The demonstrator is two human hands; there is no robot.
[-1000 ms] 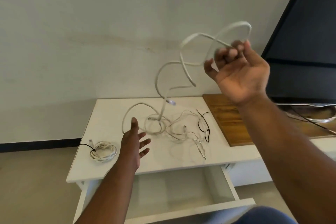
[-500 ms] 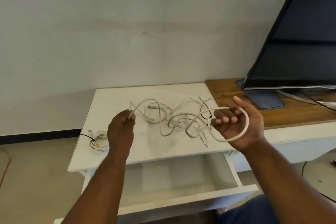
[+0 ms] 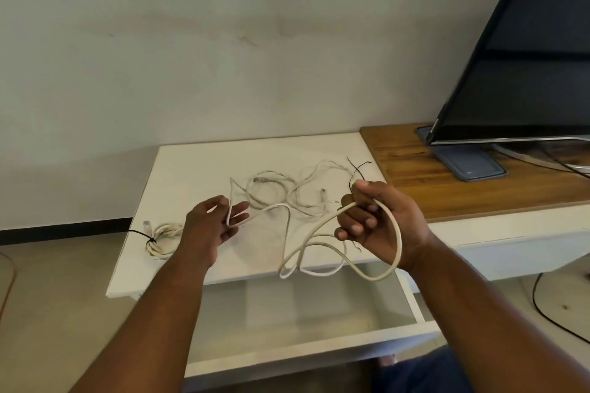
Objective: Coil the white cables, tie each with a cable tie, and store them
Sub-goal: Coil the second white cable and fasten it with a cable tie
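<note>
While the white cable [image 3: 398, 233] is gripped as a loop in the curled right hand [image 3: 380, 223], another stretch is pinched between fingers of the left hand [image 3: 210, 220], above the white table [image 3: 191, 166]. Loose cables [image 3: 268, 188] are left behind the hands. A tied coil [image 3: 162, 238] is seen left, the open drawer [image 3: 319, 309] below.

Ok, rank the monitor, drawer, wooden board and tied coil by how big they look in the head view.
1. monitor
2. drawer and wooden board: too alike to rank, both partly covered
3. tied coil
</note>
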